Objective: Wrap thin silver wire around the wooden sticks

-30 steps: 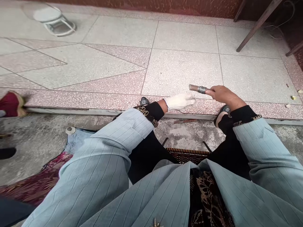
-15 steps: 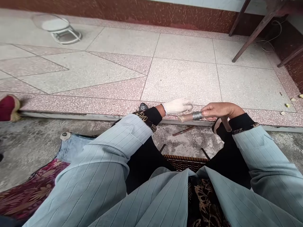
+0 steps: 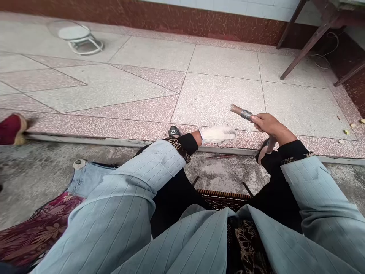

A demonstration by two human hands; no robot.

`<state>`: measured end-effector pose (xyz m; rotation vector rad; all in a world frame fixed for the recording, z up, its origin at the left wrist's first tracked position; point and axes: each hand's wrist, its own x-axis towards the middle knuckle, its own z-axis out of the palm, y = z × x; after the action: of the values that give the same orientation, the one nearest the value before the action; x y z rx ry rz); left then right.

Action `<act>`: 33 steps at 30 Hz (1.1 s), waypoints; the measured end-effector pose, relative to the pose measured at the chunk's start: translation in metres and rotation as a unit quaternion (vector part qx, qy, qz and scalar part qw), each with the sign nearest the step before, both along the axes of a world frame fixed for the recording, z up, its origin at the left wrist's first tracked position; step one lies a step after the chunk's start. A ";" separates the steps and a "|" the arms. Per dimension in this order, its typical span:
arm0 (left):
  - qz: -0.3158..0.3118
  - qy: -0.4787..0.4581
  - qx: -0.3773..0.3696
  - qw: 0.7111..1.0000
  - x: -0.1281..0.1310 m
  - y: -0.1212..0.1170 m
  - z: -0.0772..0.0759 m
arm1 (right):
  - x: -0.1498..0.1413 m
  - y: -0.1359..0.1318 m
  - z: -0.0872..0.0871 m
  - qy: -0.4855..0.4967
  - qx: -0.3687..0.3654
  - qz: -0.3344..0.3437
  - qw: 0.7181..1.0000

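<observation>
My right hand (image 3: 266, 125) is bare and closed round a brown wooden stick (image 3: 237, 110). Silver wire is wound round the stick just ahead of my thumb, and a brown length shows again below the hand. The stick's far end is raised and points up to the left. My left hand (image 3: 218, 135), in a white knit glove, is low over the pink edge of the step with its fingers curled. What the gloved fingers hold, if anything, cannot be made out. A gap separates the glove from the stick.
A thin reddish-brown rod (image 3: 219, 156) lies on the concrete below the step (image 3: 128, 142). A white stool (image 3: 81, 38) stands far left, a wooden table leg (image 3: 306, 51) at upper right. Another person's red shoe (image 3: 11, 128) is at left. A wicker seat (image 3: 225, 198) is beneath me.
My right hand has lifted the stick, tilting its wire-bound end up and away from the glove. My left hand has stayed nearly in place, slightly lower in view.
</observation>
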<state>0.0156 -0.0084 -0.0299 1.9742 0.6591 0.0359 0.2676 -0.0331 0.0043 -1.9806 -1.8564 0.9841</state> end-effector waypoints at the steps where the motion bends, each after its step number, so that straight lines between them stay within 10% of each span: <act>1: 0.004 0.008 -0.004 1.000 -0.001 0.000 -0.001 | -0.003 -0.003 0.002 0.073 -0.008 0.009 0.997; 6: 0.027 0.032 0.000 0.999 -0.008 0.006 -0.006 | -0.017 -0.016 0.012 0.247 -0.049 0.082 0.964; 16: -0.022 0.028 0.030 0.999 -0.011 0.007 -0.001 | -0.020 -0.017 0.002 0.296 -0.088 0.069 0.949; 21: -0.022 0.021 0.036 0.999 -0.007 0.009 -0.004 | -0.017 -0.018 0.001 0.300 -0.118 0.179 0.930; 28: -0.073 0.047 0.121 0.989 -0.004 0.014 0.001 | -0.015 -0.017 -0.007 0.128 -0.276 0.361 0.881; 33: -0.032 0.040 0.104 0.993 -0.008 0.006 0.006 | -0.019 -0.009 -0.014 -0.143 -0.220 0.280 0.924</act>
<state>0.0080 -0.0025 -0.0238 2.2066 0.6639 -0.0142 0.2483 -0.0424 -0.0102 -1.9313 -2.6532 1.4340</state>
